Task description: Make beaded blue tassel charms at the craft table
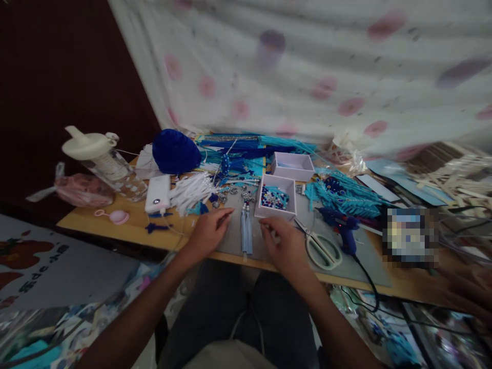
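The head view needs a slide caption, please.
Left hand and right hand flank pale blue tassels, with scissors and a glue gun nearby.

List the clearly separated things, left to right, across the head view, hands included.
Pink bag → white device → left hand → pale blue tassel → right hand → glue gun.

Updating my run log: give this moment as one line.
left grip: beside pale-blue tassels | right grip: near bead box | tassels: on grey mat
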Tool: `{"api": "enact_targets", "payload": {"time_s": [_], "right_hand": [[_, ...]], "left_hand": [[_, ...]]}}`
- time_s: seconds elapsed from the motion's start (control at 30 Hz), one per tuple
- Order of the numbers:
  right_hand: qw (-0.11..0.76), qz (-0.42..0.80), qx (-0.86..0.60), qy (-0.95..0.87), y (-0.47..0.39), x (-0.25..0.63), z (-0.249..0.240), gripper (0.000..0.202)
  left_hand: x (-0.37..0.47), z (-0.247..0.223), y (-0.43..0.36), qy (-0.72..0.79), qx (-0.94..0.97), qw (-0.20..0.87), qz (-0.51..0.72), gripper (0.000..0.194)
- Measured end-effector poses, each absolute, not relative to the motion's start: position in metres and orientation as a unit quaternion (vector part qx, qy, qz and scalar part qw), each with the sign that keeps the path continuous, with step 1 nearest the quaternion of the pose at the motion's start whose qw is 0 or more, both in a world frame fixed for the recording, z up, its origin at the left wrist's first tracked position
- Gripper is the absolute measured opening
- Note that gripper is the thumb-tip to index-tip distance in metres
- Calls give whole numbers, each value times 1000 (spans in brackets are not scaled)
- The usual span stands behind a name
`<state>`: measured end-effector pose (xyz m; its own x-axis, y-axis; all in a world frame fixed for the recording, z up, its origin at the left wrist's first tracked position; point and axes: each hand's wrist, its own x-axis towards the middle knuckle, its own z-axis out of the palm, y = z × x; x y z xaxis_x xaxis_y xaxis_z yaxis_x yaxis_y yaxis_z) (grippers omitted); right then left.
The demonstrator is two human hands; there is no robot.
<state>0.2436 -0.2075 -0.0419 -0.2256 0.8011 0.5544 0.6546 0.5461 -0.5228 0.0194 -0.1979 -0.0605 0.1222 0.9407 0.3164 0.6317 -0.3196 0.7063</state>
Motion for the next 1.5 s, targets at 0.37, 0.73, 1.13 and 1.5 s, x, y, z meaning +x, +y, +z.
{"api": "enact_targets", "payload": {"time_s": [0.37, 0.73, 1.13, 1.5], "right_hand": [[384, 63, -415, -822, -267, 233, -84, 31], [417, 75, -429, -798, -265, 222, -96, 22], [393, 24, -442, -806, -268, 218, -99, 21], [405, 50, -466, -785, -265, 215, -97, 19]], "left_hand": [[29, -68, -203, 506, 756, 187, 371, 31], [29, -66, -169, 467, 808, 175, 313, 36], [23, -71, -149, 422, 842, 159, 296, 41], [24, -74, -146, 457, 815, 170, 313, 39]]}}
